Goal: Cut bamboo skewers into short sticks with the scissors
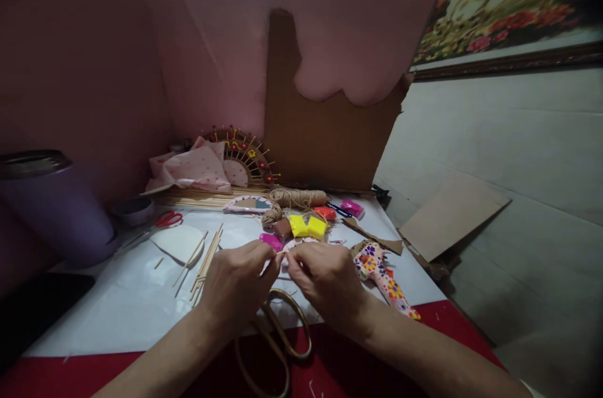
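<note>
My left hand [242, 275] and my right hand [323, 275] meet fingertip to fingertip above the white sheet. Both are closed in a pinch on something small and pale, mostly hidden by the fingers. Just behind them lie a magenta packet [271, 241] and a round piece with a white edge [301, 243], partly covered by my right hand. Thin wooden sticks [207, 260] rest left of my left hand. Below the hands are large scissors with brass-coloured handles [287, 322]. A flower-patterned glue gun [384, 279] lies beside my right hand.
Yellow packets [307, 226], a twine roll [299, 198] and a decorated fan-shaped piece [249, 153] sit farther back. Red scissors [168, 218], a white cut-out [181, 242] and a purple tumbler [61, 209] stand left. Cut cardboard [325, 134] leans behind.
</note>
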{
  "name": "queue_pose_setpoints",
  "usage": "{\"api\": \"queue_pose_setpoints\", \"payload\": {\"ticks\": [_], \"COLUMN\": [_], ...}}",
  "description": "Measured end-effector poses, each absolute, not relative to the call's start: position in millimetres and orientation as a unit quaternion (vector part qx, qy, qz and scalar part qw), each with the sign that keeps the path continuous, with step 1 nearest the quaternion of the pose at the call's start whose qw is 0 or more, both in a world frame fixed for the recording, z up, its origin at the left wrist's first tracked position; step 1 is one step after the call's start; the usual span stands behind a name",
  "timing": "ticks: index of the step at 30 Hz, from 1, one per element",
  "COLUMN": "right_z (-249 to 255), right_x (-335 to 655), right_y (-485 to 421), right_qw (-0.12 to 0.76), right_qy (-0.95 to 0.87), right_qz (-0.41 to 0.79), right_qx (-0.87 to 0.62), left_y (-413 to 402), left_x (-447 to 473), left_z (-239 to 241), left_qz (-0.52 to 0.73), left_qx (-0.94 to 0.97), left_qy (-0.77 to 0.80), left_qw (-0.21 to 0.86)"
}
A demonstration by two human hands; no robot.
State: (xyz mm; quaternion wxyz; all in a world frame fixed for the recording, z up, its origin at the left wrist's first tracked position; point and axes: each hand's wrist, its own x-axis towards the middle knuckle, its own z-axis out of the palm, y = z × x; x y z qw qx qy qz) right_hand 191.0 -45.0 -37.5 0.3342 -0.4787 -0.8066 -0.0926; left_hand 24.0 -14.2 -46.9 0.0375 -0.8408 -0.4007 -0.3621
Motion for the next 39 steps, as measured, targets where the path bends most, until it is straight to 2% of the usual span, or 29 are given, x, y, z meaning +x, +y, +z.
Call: {"api": "queue_pose_setpoints", "payload": {"ticks": [2, 8, 14, 16, 20, 24, 28, 31, 36, 39], "right_z": [-36, -20, -23, -24, -28, -37, -40, -39, -39, -41], "right_x": [191, 209, 219, 220, 219, 217, 217, 217, 218, 219], "right_y": [-43, -35, -27, -26, -25, -24, -25, -28, -30, -29], "right_qw": [0.333, 0.338, 0.398, 0.409, 0.426, 0.422, 0.424, 0.427, 0.445, 0.453], "right_qy": [-0.809, -0.832, -0.746, -0.726, -0.719, -0.719, -0.746, -0.759, -0.749, -0.746], "right_qz": [-0.083, 0.097, 0.398, 0.418, 0.369, 0.344, 0.245, 0.160, 0.147, 0.141], "right_qx": [-0.478, -0.429, -0.357, -0.361, -0.407, -0.433, -0.451, -0.464, -0.470, -0.468], "left_y": [-13, -7, -7, -7, -6, -2, 12, 25, 39, 44], "left_x": [23, 17, 17, 17, 18, 19, 7, -7, -19, -16], "left_z": [-44, -32, -26, -27, -31, -33, -27, -22, -26, -35], "left_qz": [-0.363, -0.375, -0.390, -0.376, -0.347, -0.399, -0.559, -0.633, -0.647, -0.613], "left_qx": [-0.835, -0.824, -0.703, -0.668, -0.618, -0.593, -0.543, -0.493, -0.540, -0.566], "left_qy": [-0.414, -0.386, -0.319, -0.320, -0.322, -0.317, -0.346, -0.370, -0.397, -0.423], "left_qw": [0.003, -0.176, -0.501, -0.557, -0.628, -0.623, -0.523, -0.468, -0.362, -0.353]}}
